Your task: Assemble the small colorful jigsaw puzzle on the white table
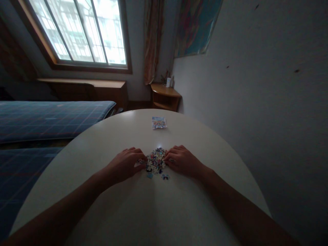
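Observation:
A small heap of jigsaw puzzle pieces [156, 161] lies on the white round table [123, 208], some pale side up and some printed side up. My left hand [128, 162] rests at the heap's left edge, thumb and fingers curved apart, with a few pieces showing between them. Against the right edge is my right hand [180, 160], its bent fingertips and thumb touching the outer pieces with a small gap between them. Two loose spots of pieces lie nearer me: a light blue piece [150, 175] and a dark-and-white printed piece [165, 177].
A small printed packet [159, 123] lies on the far part of the table. Beyond the left edge is a plaid mattress [51, 118]. A wooden corner shelf [165, 90] stands behind the table, and a white wall [246, 102] runs along the right.

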A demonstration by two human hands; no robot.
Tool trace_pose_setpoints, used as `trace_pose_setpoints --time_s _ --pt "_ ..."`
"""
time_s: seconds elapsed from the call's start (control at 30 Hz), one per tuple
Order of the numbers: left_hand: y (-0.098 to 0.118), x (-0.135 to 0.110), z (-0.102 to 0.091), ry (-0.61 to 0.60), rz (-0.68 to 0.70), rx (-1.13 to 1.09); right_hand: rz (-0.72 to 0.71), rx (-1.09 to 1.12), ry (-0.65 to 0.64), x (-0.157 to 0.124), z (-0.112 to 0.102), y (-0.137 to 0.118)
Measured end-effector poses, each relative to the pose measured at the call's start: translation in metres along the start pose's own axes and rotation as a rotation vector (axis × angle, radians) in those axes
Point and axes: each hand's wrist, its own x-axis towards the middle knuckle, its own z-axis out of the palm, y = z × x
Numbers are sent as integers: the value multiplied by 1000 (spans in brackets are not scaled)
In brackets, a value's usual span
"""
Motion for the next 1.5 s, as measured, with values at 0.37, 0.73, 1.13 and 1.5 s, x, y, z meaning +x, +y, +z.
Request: trace_pose_setpoints --time_s 0.37,0.73,1.13,1.5 --pt "5 2 -4 3 23 104 -19 -11 16 -1 1 1" --pt "-5 3 -3 154 -145 128 -22 -40 56 1 4 2" --pt "-33 9 15 222 -166 18 438 44 158 -10 -8 36" --pt "3 11 29 263 -23 -34 294 4 110 -5 3 25"
